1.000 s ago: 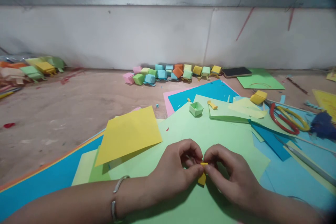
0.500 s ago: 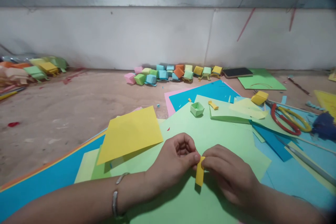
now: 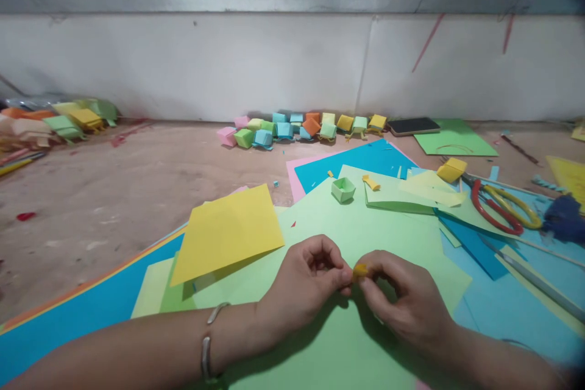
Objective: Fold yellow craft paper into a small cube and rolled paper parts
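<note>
Between my fingertips is a small yellow paper strip (image 3: 359, 270), seen mostly end-on. My left hand (image 3: 311, 280) pinches its left end with thumb and forefinger. The thumb and forefinger of my right hand (image 3: 406, 292) close on its right side. Both hands are just above a large light green sheet (image 3: 320, 359). A yellow sheet (image 3: 231, 231) lies to the left of my left hand. Beyond the hands sit a small open green paper box (image 3: 343, 189) and a little yellow folded piece (image 3: 371, 183).
Scissors with red and yellow handles (image 3: 498, 210) lie at right near a yellow folded piece (image 3: 452, 170) and a metal blade (image 3: 543, 286). Along the wall stand several coloured paper figures (image 3: 284, 130) and a phone (image 3: 414, 127). More figures (image 3: 64, 126) are at far left.
The yellow strip hung down between my hands before; now it is turned up and looks short between the fingertips. My right thumb and forefinger have shifted around it.
</note>
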`<control>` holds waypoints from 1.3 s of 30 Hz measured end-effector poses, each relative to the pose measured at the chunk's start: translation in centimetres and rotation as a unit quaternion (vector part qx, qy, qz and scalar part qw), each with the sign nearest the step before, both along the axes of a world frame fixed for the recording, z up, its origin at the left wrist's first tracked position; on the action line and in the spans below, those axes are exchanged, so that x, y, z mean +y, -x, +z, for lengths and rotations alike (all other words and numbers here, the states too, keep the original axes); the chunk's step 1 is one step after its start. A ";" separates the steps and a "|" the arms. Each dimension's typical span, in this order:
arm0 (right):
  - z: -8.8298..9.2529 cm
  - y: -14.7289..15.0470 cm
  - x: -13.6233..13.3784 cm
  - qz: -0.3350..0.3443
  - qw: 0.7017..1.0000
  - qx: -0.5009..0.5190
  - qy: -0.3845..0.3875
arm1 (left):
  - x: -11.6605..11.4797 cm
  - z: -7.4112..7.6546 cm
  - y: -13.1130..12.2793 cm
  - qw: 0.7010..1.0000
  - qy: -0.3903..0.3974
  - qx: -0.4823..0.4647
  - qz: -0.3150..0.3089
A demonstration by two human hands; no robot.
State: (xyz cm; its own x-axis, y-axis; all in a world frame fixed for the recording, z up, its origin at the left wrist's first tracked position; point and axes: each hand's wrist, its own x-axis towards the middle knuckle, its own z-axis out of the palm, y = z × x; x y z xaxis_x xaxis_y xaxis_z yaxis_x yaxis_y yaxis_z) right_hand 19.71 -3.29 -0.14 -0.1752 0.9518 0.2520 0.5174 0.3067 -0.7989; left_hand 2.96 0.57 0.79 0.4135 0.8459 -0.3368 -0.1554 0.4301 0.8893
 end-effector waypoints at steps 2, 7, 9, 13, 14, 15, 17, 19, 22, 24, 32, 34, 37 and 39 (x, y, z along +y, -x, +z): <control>-0.1 0.0 -0.1 -0.009 0.999 0.023 0.033 | 0.0 0.1 0.0 1.000 -0.003 -0.003 0.002; -0.1 -0.1 -0.1 -0.006 0.996 0.065 0.062 | 0.1 0.3 0.1 1.000 -0.022 0.011 -0.014; -0.1 0.0 -0.2 -0.014 0.995 0.075 0.071 | 0.1 0.4 0.2 0.999 -0.031 0.023 -0.026; -0.2 0.2 -0.3 -0.034 0.990 0.096 0.096 | 0.0 0.5 0.3 0.997 -0.051 0.046 -0.028; -0.2 0.2 -0.3 -0.039 0.989 0.103 0.101 | -0.1 0.5 0.3 0.997 -0.056 0.050 -0.026; -0.2 0.2 -0.3 -0.039 0.987 0.108 0.108 | -0.1 0.5 0.3 0.997 -0.057 0.054 -0.024; -0.1 0.2 -0.3 -0.034 0.986 0.112 0.123 | 0.0 0.4 0.4 0.997 -0.048 0.054 -0.025; 0.1 0.1 -0.3 -0.024 0.985 0.103 0.140 | 0.1 0.4 0.4 0.998 -0.033 0.042 -0.030; 0.4 -0.2 -0.2 -0.015 0.984 0.092 0.150 | 0.2 0.5 0.4 0.999 -0.012 0.019 -0.038; 0.6 -0.2 -0.1 -0.008 0.984 0.101 0.146 | 0.2 0.5 0.3 0.999 0.002 0.008 -0.050; 1.0 -0.5 0.8 0.042 0.971 0.164 0.168 | 0.0 0.2 0.2 0.997 0.038 -0.016 -0.070; 0.9 -0.6 0.9 0.060 0.982 0.128 0.125 | 0.1 0.3 0.2 0.997 0.036 -0.018 -0.068; 0.9 -0.8 0.8 0.082 0.995 0.050 0.012 | 0.3 0.3 0.3 0.996 0.043 -0.021 -0.072; 0.8 -0.8 0.7 0.081 0.996 0.022 -0.035 | 0.4 0.2 0.4 0.995 0.044 -0.019 -0.083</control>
